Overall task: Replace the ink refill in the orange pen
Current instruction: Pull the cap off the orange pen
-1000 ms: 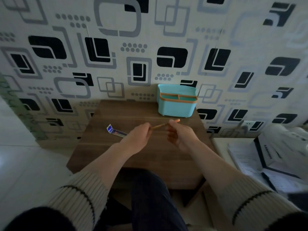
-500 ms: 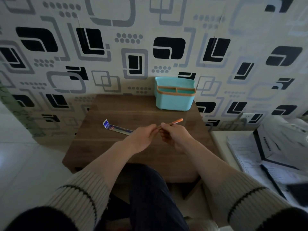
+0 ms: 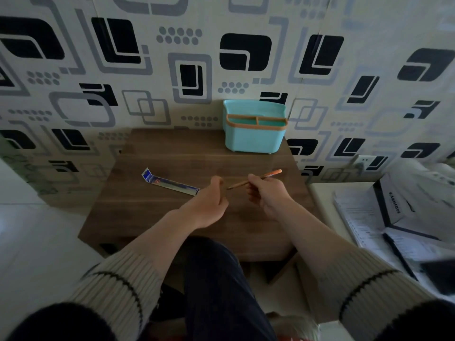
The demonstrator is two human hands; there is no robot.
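From the head camera, the right hand (image 3: 267,193) held the orange pen (image 3: 254,178) pinched in its fingers, above the brown table (image 3: 152,210). The pen lay slanted, with its orange back end up and to the right and its thin front end pointing down toward the left hand (image 3: 209,203). The left hand was just beside that front end, not touching it, and its fingers were curled in tight. It may have held a small part of the pen, but that was too small and dark to see, so I cannot tell. A long blue and white refill packet (image 3: 170,182) lay flat on the table, to the left of the hands and near the left hand. It looked like it was not opened yet, though that was hard to see. A blue holder box (image 3: 254,141) stood at the back of the table against the patterned wall (image 3: 123,70). Some papers and a box (image 3: 394,205) lay off to the right, well apart. I think the job was only at its start: the pen was being taken apart. Taking the old refill out, putting the new one in and closing the pen all looked left to do.
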